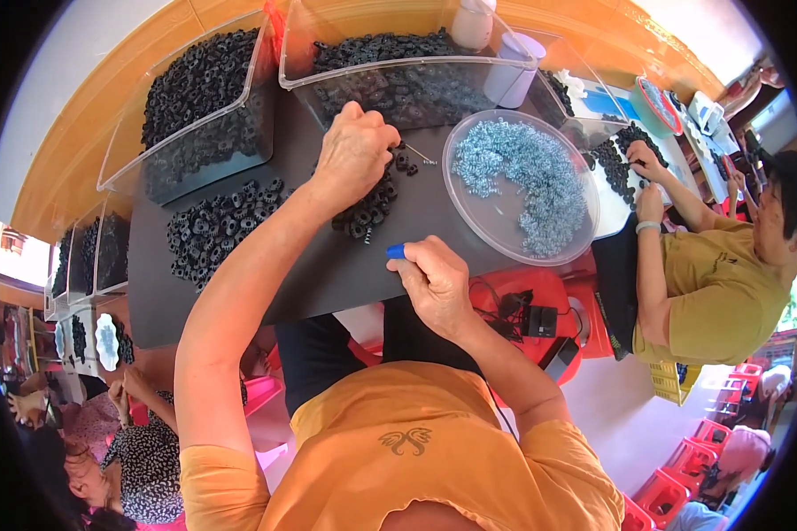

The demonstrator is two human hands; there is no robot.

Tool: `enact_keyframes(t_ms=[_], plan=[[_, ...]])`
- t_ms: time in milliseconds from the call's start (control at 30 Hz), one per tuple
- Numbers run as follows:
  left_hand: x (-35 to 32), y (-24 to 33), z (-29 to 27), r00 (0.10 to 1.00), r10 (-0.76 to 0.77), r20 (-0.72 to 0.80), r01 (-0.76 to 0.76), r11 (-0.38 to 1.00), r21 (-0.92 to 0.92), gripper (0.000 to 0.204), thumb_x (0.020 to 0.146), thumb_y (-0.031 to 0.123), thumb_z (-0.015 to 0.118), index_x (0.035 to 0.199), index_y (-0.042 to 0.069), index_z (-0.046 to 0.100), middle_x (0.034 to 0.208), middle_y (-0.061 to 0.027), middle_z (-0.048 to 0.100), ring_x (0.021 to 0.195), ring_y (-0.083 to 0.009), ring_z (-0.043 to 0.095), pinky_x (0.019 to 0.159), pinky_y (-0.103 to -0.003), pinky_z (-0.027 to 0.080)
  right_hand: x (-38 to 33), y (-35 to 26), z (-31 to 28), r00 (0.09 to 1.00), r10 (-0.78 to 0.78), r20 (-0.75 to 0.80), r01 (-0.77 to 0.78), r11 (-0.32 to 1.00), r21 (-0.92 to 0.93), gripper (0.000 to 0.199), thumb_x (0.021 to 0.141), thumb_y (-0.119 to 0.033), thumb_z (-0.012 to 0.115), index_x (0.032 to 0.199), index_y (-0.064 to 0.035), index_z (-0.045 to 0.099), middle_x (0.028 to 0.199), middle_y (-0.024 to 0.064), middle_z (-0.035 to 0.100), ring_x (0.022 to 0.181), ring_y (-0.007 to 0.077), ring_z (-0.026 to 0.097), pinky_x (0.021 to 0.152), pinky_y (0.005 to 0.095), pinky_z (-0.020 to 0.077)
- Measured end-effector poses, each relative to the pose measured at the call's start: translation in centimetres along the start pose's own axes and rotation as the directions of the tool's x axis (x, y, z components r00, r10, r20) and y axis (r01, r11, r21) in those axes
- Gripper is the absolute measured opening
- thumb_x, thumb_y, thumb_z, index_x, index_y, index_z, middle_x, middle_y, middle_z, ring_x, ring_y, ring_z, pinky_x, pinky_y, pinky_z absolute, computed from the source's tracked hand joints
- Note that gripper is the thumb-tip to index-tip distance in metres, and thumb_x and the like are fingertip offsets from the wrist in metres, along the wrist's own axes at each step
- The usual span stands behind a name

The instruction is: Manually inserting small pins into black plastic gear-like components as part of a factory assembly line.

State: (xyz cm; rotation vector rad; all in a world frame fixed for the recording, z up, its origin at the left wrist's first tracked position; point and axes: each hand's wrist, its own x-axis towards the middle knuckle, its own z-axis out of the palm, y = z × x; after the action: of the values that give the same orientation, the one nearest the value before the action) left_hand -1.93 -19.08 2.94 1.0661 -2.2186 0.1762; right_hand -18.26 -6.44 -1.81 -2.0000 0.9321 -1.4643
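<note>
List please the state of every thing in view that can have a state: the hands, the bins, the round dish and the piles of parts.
Left hand: closed, fingertips on small black parts.
Right hand: shut on a blue tool.
Round clear dish: open, partly filled with silvery springs.
Left clear bin: open, holding black parts.
Middle clear bin: open, holding black parts.
Loose black pile: spread on the dark table.
</note>
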Motion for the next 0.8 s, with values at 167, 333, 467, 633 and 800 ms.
enact_keyframes(t_ms=[167,333,467,633,800], plan=[[1.0,0.5,2.1,0.983,0.155,0.099,-0.161,0.985,0.057,0.013,0.064,-0.001,0.060,0.074,0.007,0.064,0.072,-0.0056,0.056,0.078,-0.0282,0.049,0.072,-0.038,0.041,-0.2,-0.3,-0.1,0.999,0.034,0.000,-0.034,0.999,0.003,0.014,0.078,0.008,0.063,0.090,-0.0007,0.063,0.073,0.0078,0.060,0.061,0.0192,0.053,0.055,0.0290,0.0421],[1.4,1.1,2.8,0.958,0.205,0.202,-0.233,0.964,0.130,0.006,0.064,0.002,0.061,0.069,0.006,0.062,0.070,-0.0070,0.054,0.079,-0.0271,0.048,0.072,-0.037,0.039,-0.4,0.2,-0.2,1.000,0.001,0.007,-0.001,1.000,0.003,0.014,0.078,0.008,0.063,0.090,0.0003,0.062,0.075,0.0084,0.064,0.064,0.0211,0.055,0.056,0.0301,0.0436],[1.7,1.3,2.7,0.956,0.169,0.238,-0.214,0.961,0.174,0.008,0.063,0.008,0.068,0.066,0.007,0.060,0.072,-0.0088,0.052,0.082,-0.0264,0.048,0.072,-0.037,0.039,-0.3,0.3,-0.2,1.000,-0.005,0.005,0.005,1.000,-0.004,0.014,0.078,0.008,0.063,0.090,0.0010,0.062,0.076,0.0085,0.066,0.065,0.0220,0.055,0.056,0.0309,0.0440],[1.1,1.7,2.2,0.970,0.209,0.125,-0.230,0.955,0.187,0.005,0.070,0.009,0.064,0.068,0.005,0.061,0.070,-0.0090,0.054,0.082,-0.0268,0.048,0.072,-0.037,0.038,-0.2,0.3,-0.2,1.000,0.001,0.014,-0.001,1.000,0.005,0.014,0.079,0.008,0.062,0.091,0.0011,0.062,0.075,0.0083,0.065,0.064,0.0210,0.055,0.056,0.0302,0.0443],[-0.6,3.3,-1.9,0.984,-0.179,0.017,0.178,0.964,-0.198,0.010,0.080,0.013,0.066,0.078,0.004,0.063,0.080,-0.0096,0.059,0.080,-0.0294,0.051,0.072,-0.038,0.043,-0.4,0.2,-0.1,0.998,0.050,0.037,-0.052,0.996,0.068,0.014,0.081,0.008,0.061,0.093,0.0009,0.062,0.076,0.0081,0.064,0.065,0.0175,0.055,0.056,0.0278,0.0444]])
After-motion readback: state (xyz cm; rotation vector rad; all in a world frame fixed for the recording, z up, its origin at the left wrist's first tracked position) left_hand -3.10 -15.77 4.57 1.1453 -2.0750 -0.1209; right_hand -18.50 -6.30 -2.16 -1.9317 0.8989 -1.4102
